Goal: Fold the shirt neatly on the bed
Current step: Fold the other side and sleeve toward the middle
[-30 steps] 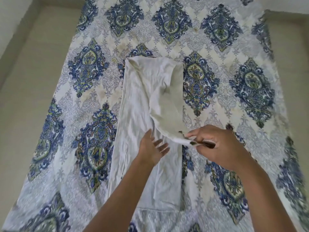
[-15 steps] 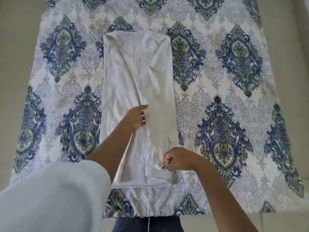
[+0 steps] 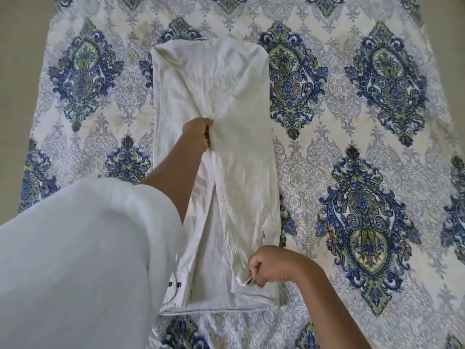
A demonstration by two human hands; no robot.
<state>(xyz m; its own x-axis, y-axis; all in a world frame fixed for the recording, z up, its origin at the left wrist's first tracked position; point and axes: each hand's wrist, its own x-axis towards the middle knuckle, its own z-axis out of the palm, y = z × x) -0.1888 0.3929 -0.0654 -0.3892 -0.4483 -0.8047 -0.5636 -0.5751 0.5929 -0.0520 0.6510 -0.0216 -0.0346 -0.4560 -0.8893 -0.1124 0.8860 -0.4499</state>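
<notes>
A: Looking for the white shirt (image 3: 241, 159) here, any luck?

B: Yep, laid flat along the middle of the bed (image 3: 352, 127), right on the blue patterned sheet. Folded into a long narrow strip, hem at the near end, with the right side flipped over toward the middle.

A: And the left hand (image 3: 197, 133)?

B: Halfway up the strip, gripping the inner edge of the flipped-over panel, fingers (image 3: 207, 124) curled tight on the cloth.

A: Same deal with the right hand (image 3: 273, 267)?

B: Down by the hem, pinching the near corner of that panel between thumb and curled fingers. Also spotted a cuff (image 3: 176, 283) with two dark buttons at the near left, partly hidden behind the loose white sleeve (image 3: 75, 260) on the left arm.
</notes>
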